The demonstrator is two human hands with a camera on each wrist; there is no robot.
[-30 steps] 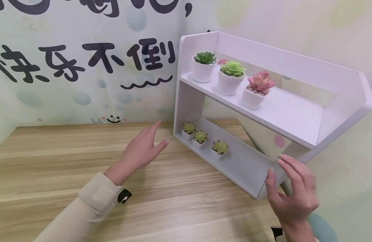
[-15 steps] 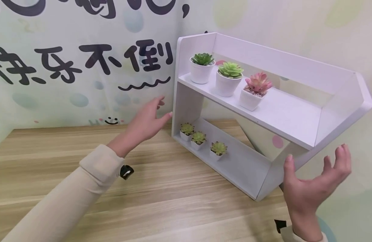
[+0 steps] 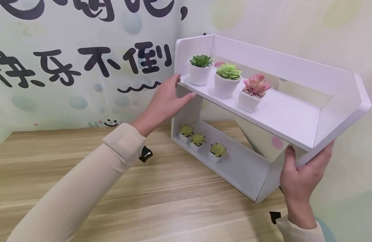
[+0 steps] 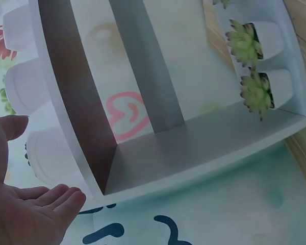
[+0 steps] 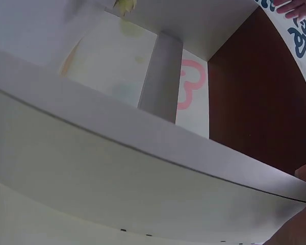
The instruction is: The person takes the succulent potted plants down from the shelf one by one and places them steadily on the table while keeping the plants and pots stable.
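Observation:
A white two-tier shelf stands angled on the wooden table. My right hand grips its right side panel, thumb on the inner face and fingers round the outside. At the upper left end, my left hand has its fingertips right by the side panel and its thumb spread in front of the upper board. On the upper tier stand a dark green potted succulent, a light green one and a pink one. Three small potted succulents line the lower tier. The left wrist view shows the left palm beside the upper pots.
The wooden table extends to the left and front of the shelf. Behind it is a wall with large black characters and pastel dots. A second wall rises at the right, close behind the shelf.
The left hand has risen and moved right to the shelf's upper left end. The right hand has opened, shifted outward, then closed round the right side panel. The plants keep their places.

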